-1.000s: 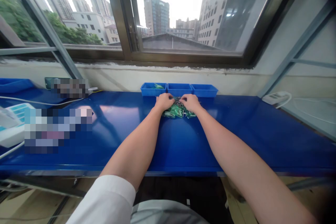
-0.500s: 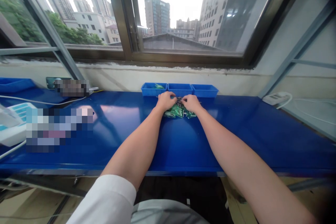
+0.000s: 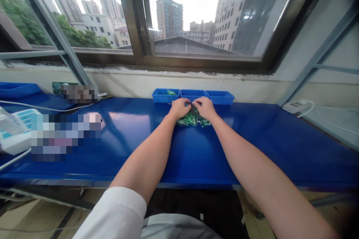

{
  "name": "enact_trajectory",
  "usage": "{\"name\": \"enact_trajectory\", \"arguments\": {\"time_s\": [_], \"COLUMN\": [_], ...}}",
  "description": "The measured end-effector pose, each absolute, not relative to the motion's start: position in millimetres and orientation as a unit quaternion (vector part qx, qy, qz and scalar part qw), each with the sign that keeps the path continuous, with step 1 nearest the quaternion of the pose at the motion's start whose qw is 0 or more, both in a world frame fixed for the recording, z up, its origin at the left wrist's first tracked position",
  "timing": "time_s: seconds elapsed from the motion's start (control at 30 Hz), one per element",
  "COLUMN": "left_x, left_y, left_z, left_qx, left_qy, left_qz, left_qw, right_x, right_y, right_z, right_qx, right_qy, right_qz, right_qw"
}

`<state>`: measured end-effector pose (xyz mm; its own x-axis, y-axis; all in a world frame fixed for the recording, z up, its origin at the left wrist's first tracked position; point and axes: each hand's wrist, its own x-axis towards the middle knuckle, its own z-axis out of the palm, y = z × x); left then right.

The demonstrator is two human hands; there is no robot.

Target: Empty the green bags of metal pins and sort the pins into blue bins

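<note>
A pile of small green pieces mixed with dark and silvery metal bits (image 3: 191,120) lies on the blue table (image 3: 193,153), too small to make out one by one. My left hand (image 3: 179,108) rests over the pile's left side, thumb and fingers closed in a pinch. From the right, my right hand (image 3: 206,108) reaches in with its fingertips also pinched, almost meeting those of the left. Whatever sits between the fingertips is too small to name. Just behind the hands stands a row of three blue bins; the left bin (image 3: 159,99) has something green in it.
The middle bin (image 3: 193,94) and right bin (image 3: 220,99) stand against the wall under the window. At the left are a white and light-blue tray (image 3: 17,145), blurred items and another blue bin (image 3: 19,89). A white power strip (image 3: 294,106) with its cable lies at the right.
My fingertips have come slightly closer together above the pile, the right ones lifting a little. The whole view has shifted slightly. The bins and pile stay put.
</note>
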<state>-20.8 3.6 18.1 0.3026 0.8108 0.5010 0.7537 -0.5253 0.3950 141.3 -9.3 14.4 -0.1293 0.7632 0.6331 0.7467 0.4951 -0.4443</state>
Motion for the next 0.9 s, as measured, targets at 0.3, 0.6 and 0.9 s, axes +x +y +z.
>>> {"name": "enact_trajectory", "arguments": {"time_s": [0.3,0.6,0.9], "left_x": [-17.9,-16.4,-17.4], "left_y": [-4.1,-0.8,1.2], "left_z": [24.4,25.3,22.1], "left_qx": [0.828,0.817,0.806], "left_qy": [0.429,0.466,0.470], "left_qz": [0.340,0.323,0.346], "left_qw": [0.118,0.107,0.099], "right_x": [143.0,139.9,143.7], "right_y": [-4.7,-11.5,-16.0], "right_z": [13.8,18.5,21.3], "right_qx": [-0.495,-0.499,-0.509], "right_qy": [-0.691,-0.688,-0.682], "right_qz": [0.175,0.198,0.152], "right_qw": [0.497,0.489,0.503]}}
